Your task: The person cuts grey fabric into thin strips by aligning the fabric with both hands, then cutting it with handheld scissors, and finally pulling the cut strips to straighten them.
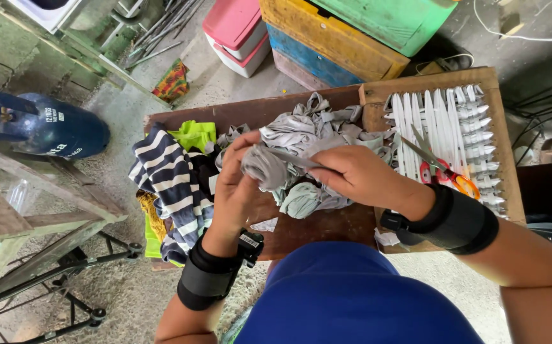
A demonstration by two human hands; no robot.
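My left hand (236, 185) and my right hand (352, 177) both grip a rolled strip of grey cloth (266, 167) above a brown wooden table (308, 226). The strip stretches between the two hands. Behind them lies a heap of grey cloth strips (317, 127). A balled grey piece (301, 199) rests just below my right hand. Both wrists carry black bands.
A wooden frame loom (502, 127) strung with white strips sits at the right, with red-handled scissors (441, 169) on it. Striped navy-white fabric (171, 185) and lime-green cloth (193, 134) hang off the table's left. A blue gas cylinder (47, 124) lies left; coloured crates (333, 38) stand behind.
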